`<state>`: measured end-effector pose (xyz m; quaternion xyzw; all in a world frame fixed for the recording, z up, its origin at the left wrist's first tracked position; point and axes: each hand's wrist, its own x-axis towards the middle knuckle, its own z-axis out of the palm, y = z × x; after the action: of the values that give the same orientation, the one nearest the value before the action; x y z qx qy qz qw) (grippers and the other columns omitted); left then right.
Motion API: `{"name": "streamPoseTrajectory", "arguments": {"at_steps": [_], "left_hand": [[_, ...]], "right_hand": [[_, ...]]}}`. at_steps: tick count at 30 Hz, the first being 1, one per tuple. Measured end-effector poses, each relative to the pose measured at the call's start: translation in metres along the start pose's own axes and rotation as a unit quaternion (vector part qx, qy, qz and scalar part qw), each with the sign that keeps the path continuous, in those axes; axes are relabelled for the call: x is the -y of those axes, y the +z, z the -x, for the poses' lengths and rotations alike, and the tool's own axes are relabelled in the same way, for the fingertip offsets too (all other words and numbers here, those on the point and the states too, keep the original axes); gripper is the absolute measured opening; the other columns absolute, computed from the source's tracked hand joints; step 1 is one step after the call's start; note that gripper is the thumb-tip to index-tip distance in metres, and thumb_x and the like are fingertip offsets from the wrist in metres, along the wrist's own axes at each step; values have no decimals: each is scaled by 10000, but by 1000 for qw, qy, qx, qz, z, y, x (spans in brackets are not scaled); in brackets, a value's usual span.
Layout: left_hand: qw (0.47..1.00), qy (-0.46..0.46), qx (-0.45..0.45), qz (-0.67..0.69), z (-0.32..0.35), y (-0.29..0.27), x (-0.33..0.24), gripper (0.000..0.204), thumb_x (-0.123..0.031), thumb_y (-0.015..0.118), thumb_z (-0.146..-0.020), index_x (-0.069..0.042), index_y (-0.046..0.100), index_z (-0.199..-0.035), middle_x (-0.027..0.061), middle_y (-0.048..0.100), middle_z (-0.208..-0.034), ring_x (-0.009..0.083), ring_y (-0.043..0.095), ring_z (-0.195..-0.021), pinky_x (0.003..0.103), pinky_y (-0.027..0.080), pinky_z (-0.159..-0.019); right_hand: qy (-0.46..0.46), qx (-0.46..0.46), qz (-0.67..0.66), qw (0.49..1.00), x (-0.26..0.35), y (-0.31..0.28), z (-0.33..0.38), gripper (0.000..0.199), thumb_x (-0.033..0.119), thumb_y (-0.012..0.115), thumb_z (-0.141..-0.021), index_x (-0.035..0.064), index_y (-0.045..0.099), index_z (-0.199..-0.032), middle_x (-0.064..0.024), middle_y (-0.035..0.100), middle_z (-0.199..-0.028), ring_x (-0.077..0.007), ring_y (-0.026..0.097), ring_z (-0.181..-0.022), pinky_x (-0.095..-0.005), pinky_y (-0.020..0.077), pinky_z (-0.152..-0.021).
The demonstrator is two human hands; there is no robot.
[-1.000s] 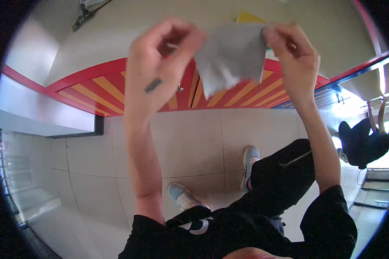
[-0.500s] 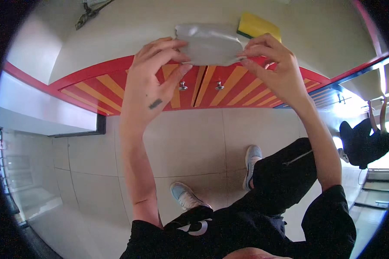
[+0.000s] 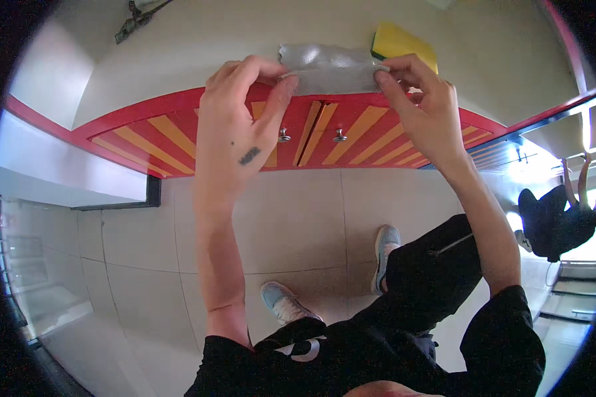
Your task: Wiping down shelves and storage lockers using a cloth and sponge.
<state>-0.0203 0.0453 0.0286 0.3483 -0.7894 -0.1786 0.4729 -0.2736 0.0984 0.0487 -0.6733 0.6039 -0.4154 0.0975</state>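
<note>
Beige smooth counter top (image 3: pixel 179 66) runs along the far side of the red-and-orange striped cabinet front (image 3: pixel 357 144) (landmark here); pale tiled floor (image 3: pixel 288 221) on its near side, with the wearer's two light-blue shoes (image 3: pixel 286 301) on the tiles. White low block (image 3: pixel 73 162) with a dark base off the cabinet front's left end; another person in black clothing (image 3: pixel 556 221) well off its right end. Edges: cabinet front's red top rim curves right under the work; two round metal knobs (image 3: pixel 340 135) sit on its doors, just below. Plain counter stretches wide beyond the cabinet front's left half; on the right, the yellow rectangular sponge with dark green backing (image 3: pixel 409 45) crowds the right hand. Thin dark item (image 3: pixel 134 25) far back, past the left half; can't tell what. Grey shiny flexible sheet (image 3: pixel 331 69): just beyond the cabinet front's middle, long side along the rim, a lengthwise line across it. Resting or raised, can't tell. Left hand (image 3: pixel 240 116): back up, thumb and forefinger pinching the sheet's left end. Right hand (image 3: pixel 430 109): thumb and fingers pinching its right end, wrist above the cabinet front. Forearms roughly parallel, reaching across the floor.
</note>
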Motion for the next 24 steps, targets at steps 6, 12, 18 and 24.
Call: {"name": "streamPoseTrajectory", "arguments": {"at_steps": [6, 12, 18, 24], "left_hand": [[997, -14, -69, 36, -12, 30, 6, 139, -71, 764, -886, -50, 663, -978, 23, 691, -895, 173, 600, -779, 328, 485, -812], [988, -61, -136, 30, -25, 45, 10, 163, -49, 765, -859, -61, 656, -979, 14, 670, -868, 163, 579, -722, 314, 481, -709], [978, 24, -192, -78, -27, 54, 25, 175, -39, 768, -831, -72, 658, -962, -6, 651, -877, 163, 578, -746, 307, 469, -652], [972, 78, -184, -127, -24, 52, 38, 176, -96, 784, -836, -95, 688, -983, -12, 649, -956, 174, 590, -810, 322, 482, -701]], "right_hand": [[40, -25, 10, 999, 3, 12, -11, 202, 51, 764, -917, 41, 709, -1111, -63, 728, -1031, -136, 612, -684, -243, 492, -638], [-16, -91, 72, 993, -6, 19, -20, 204, 48, 776, -900, 45, 726, -1098, -48, 715, -1020, -126, 610, -741, -223, 496, -643], [-151, -59, 101, 982, -22, 21, -22, 208, 46, 784, -885, 75, 747, -1089, -39, 707, -1092, -137, 607, -826, -219, 519, -682], [-209, 1, 146, 967, -7, 21, -15, 210, 51, 778, -890, 93, 760, -1095, -36, 704, -1150, -169, 602, -966, -273, 548, -816]]}}
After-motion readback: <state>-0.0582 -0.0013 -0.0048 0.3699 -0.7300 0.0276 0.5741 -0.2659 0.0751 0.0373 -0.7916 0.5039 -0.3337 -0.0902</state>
